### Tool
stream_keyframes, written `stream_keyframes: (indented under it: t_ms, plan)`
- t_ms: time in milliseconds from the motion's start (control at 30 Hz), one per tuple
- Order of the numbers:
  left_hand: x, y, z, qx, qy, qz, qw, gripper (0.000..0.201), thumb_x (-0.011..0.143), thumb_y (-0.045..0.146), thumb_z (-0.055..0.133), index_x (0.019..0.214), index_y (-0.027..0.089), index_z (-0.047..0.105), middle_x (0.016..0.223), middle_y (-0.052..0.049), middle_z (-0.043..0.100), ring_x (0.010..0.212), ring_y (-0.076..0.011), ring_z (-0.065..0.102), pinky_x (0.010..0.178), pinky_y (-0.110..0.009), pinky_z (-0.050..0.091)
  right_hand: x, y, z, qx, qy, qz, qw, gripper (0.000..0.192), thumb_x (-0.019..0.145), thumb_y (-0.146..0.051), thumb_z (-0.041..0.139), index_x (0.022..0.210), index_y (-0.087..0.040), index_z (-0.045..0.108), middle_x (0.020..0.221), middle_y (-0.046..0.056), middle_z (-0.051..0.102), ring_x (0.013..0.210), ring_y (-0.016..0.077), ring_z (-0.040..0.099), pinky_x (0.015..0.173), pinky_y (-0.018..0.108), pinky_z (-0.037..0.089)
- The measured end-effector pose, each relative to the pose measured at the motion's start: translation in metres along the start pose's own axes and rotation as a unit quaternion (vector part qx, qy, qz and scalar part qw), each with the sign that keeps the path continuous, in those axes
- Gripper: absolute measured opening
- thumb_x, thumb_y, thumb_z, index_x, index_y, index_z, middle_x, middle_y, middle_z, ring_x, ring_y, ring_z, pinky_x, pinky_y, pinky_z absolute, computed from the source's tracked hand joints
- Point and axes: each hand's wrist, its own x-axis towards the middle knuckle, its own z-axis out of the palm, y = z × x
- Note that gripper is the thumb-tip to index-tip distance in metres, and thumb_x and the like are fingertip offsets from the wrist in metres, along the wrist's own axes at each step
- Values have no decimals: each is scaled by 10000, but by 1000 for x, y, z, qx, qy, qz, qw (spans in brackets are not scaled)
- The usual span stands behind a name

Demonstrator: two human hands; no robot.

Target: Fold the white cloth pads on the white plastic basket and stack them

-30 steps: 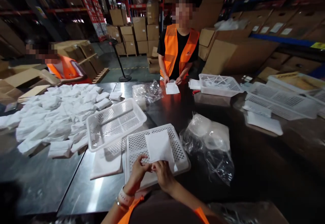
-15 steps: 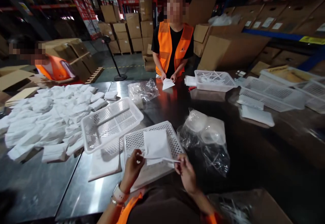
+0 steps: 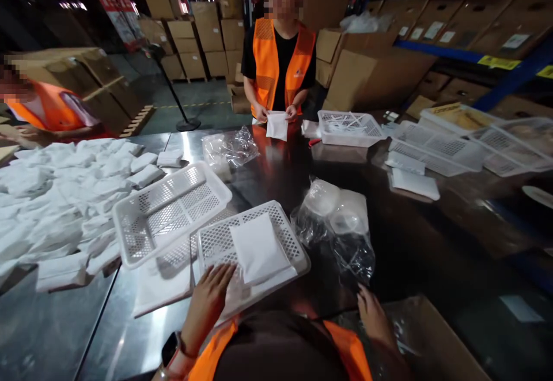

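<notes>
My left hand (image 3: 216,286) lies with its fingers stretched out over the near left part of a white perforated basket (image 3: 215,237). Inside that basket rests a stack of thin white square sheets (image 3: 260,248), apart from my fingertips. My right hand (image 3: 374,313) is out to the right with its fingers extended, and nothing shows in it. Beneath it is a cardboard box (image 3: 444,343) lined with clear plastic, with some white strips in it. Clear plastic bags (image 3: 334,214) holding rolls of whitish material lie beyond my right hand.
Another white basket (image 3: 173,214) overlaps the first on the left, beside a big heap of folded white packets (image 3: 64,196). Across the metal table, a person in an orange vest (image 3: 279,70) holds a white sheet. More baskets (image 3: 436,144) stand at the right.
The white strip stretched between my hands has left them. My right hand has moved right and down over the box; my left hand has opened flat. The person opposite has raised and unfolded a white sheet.
</notes>
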Motion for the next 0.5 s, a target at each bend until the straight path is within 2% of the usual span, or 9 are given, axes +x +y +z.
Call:
stream_keyframes:
  t_ms: [67, 133, 233, 300, 367, 433, 500]
  plan:
    - [6, -3, 8, 45, 18, 10, 999, 546, 893, 82, 427, 1411, 218, 534, 1440, -119, 582, 1345, -261, 531, 1156, -472, 367, 37, -18, 27, -15, 4, -105, 994, 356, 978, -234, 504, 1316, -315, 579, 1140, 78, 701, 1021, 232, 690, 864, 388, 586]
    - [14, -1, 19, 68, 27, 46, 996, 579, 890, 111, 472, 1458, 226, 477, 1521, -124, 493, 1436, -279, 415, 1206, -517, 260, 81, -40, 55, -16, -16, -253, 967, 382, 952, -167, 531, 1309, -297, 582, 1237, 62, 683, 1172, 220, 636, 1001, 399, 536]
    - [26, 4, 35, 76, 43, 124, 988, 603, 883, 113, 502, 1466, 264, 461, 1499, -100, 524, 1420, -255, 436, 1215, -501, 232, 140, -74, 91, 22, -96, -444, 890, 387, 965, -154, 497, 1298, -328, 592, 1354, 19, 636, 1315, 183, 527, 1129, 431, 420]
    - [33, 4, 40, 79, 48, 159, 983, 618, 895, 128, 514, 1481, 308, 432, 1490, -80, 536, 1395, -244, 468, 1200, -492, 264, 165, -94, 107, 66, -160, -523, 835, 407, 959, -167, 495, 1310, -348, 594, 1371, 6, 632, 1322, 166, 520, 1135, 422, 402]
    - [37, 3, 37, 63, 32, 177, 982, 632, 909, 135, 507, 1492, 353, 403, 1497, -62, 531, 1383, -240, 486, 1175, -489, 318, 179, -109, 113, 110, -231, -539, 802, 438, 924, -173, 521, 1320, -342, 600, 1394, 26, 618, 1333, 176, 516, 1138, 429, 391]
    - [39, 0, 25, 9, -6, 174, 985, 636, 918, 138, 485, 1493, 392, 391, 1508, -36, 519, 1384, -238, 489, 1155, -492, 368, 184, -121, 110, 160, -295, -502, 797, 460, 878, -171, 533, 1306, -317, 622, 1384, 54, 625, 1323, 192, 531, 1140, 446, 384]
    - [41, -4, 8, -77, -17, 137, 988, 615, 932, 163, 459, 1498, 390, 386, 1501, -30, 525, 1381, -246, 495, 1144, -509, 399, 187, -132, 101, 223, -350, -443, 795, 427, 865, -177, 508, 1245, -287, 668, 1277, 59, 694, 1224, 186, 608, 1093, 412, 434]
